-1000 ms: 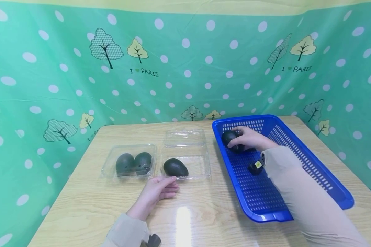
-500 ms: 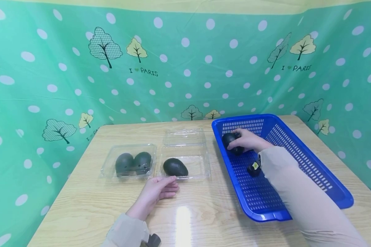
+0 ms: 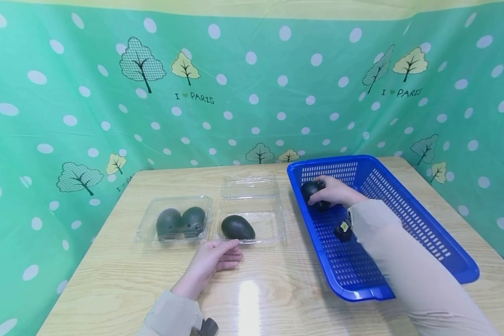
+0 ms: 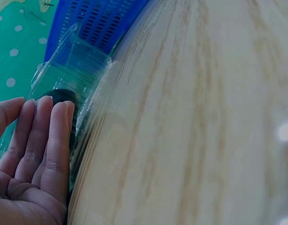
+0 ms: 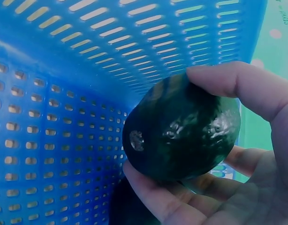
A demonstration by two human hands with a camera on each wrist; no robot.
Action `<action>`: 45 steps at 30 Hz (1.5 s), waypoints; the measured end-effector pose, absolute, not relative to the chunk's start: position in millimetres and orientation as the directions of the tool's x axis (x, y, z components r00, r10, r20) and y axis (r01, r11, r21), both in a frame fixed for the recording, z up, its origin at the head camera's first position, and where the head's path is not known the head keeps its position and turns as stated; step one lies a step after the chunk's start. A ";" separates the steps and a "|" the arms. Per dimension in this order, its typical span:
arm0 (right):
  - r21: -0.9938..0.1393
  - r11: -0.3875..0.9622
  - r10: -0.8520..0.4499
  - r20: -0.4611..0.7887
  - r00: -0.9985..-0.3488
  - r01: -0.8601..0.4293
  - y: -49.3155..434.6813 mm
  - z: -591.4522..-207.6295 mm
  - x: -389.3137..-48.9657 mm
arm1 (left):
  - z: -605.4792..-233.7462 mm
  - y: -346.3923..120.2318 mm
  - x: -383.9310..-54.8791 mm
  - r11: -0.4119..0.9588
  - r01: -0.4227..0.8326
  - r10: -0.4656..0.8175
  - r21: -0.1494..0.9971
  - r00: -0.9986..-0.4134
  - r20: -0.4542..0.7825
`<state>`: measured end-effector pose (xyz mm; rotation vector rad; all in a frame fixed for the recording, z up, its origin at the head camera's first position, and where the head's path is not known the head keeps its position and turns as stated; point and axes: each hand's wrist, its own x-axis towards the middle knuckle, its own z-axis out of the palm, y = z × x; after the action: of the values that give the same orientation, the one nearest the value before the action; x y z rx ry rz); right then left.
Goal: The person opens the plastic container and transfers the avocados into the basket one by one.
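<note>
Right wrist (image 3: pixel 354 198) edges left, right hand (image 3: pixel 335 191) pinching a dark-green oval avocado (image 5: pixel 177 133); left hand (image 3: pixel 214 256), fingers close together, beside a clear plastic clamshell (image 3: pixel 269 226).

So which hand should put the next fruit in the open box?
Probably the right hand: it grips a dark fruit in the blue basket; the left hand, by the open box, holds none.

The left sleeve (image 3: pixel 170 315) and right sleeve (image 3: pixel 420 270) are plain pale beige, creased. The right camera (image 3: pixel 341 234) is black with a yellow-marked sticker (image 3: pixel 344 226); the left camera (image 3: pixel 210 327), dark.
</note>
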<state>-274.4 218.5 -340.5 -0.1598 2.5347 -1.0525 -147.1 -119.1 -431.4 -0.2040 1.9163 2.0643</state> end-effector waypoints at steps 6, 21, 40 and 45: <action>-0.671 0.741 -0.246 -0.310 -0.919 0.028 215.5 -340.1 -274.5 | -429.9 -119.4 -147.0 -0.047 -0.322 0.138 0.946 -0.940 -0.313; -0.623 0.782 -0.231 -0.328 -0.916 0.026 215.3 -342.0 -272.3 | -428.6 -120.0 -146.8 -0.039 -0.326 0.141 0.944 -0.938 -0.318; -0.585 0.811 -0.229 -0.332 -0.915 0.010 215.4 -346.2 -274.9 | -430.3 -120.8 -146.6 -0.044 -0.328 0.142 0.944 -0.937 -0.319; -0.565 0.825 -0.224 -0.330 -0.917 0.002 215.1 -346.1 -275.0 | -430.1 -120.9 -146.8 -0.036 -0.328 0.141 0.944 -0.937 -0.320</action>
<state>-275.0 215.1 -346.1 -0.1662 2.6218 -0.8119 -146.8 -120.9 -430.1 -0.1973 1.9237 2.0427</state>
